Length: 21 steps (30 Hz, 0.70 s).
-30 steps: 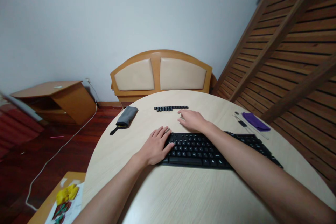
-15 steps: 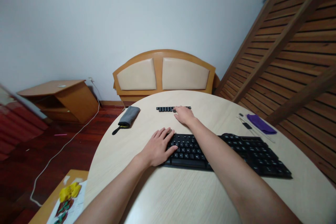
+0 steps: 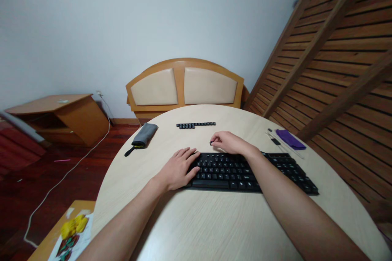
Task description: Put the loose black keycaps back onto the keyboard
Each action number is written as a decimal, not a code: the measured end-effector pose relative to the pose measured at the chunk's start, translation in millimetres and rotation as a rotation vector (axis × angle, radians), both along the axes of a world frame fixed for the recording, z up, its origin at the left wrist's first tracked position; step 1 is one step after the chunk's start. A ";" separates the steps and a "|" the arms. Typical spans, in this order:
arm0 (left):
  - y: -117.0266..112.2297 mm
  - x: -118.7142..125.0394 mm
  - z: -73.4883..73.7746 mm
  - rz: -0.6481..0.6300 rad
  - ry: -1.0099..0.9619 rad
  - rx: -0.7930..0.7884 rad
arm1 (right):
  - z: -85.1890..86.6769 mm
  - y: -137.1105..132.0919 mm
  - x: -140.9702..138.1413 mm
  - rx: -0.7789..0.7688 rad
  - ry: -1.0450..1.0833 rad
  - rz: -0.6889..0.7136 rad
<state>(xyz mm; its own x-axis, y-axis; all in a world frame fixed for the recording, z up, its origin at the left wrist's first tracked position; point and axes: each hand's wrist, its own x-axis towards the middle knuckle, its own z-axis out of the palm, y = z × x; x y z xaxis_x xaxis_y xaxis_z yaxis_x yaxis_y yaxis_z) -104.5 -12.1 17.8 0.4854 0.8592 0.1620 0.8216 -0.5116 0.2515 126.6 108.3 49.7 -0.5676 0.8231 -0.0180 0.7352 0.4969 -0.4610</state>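
A black keyboard (image 3: 223, 173) lies across the table in front of me, its right part partly covered by my right forearm. My left hand (image 3: 179, 168) rests on the keyboard's left end, fingers spread. Just beyond the keyboard's back edge, my right hand (image 3: 228, 142) pinches a small black keycap (image 3: 211, 143) between thumb and fingertips. Farther back on the table, loose black keycaps (image 3: 196, 124) are lined up in a long row, with a shorter row in front of it at the left.
A grey pouch (image 3: 145, 135) with a black loop lies at the table's left. To the right are a purple cloth (image 3: 290, 139) and a thin white cable (image 3: 288, 147). Behind the round table (image 3: 171, 220) stands a headboard (image 3: 186, 62); wooden slats (image 3: 333, 49) lean at the right.
My right hand has drawn back from the keycap rows toward the keyboard with a keycap pinched in it. My left hand stays on the keyboard. The view has shifted slightly right.
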 end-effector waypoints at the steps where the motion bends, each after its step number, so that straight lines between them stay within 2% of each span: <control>1: -1.3 0.8 1.8 -0.032 -0.008 -0.004 | 3.1 -3.9 6.3 -0.047 0.044 0.031; 5: -4.9 3.6 5.5 -0.163 -0.019 -0.024 | 12.8 -18.6 18.6 -0.134 0.101 0.132; 9: -5.6 4.5 5.5 -0.178 -0.014 -0.019 | 16.0 -28.8 14.8 -0.160 0.118 0.221; 21: -4.0 4.0 3.7 -0.163 -0.004 -0.016 | 9.7 -35.8 1.9 -0.050 -0.098 0.149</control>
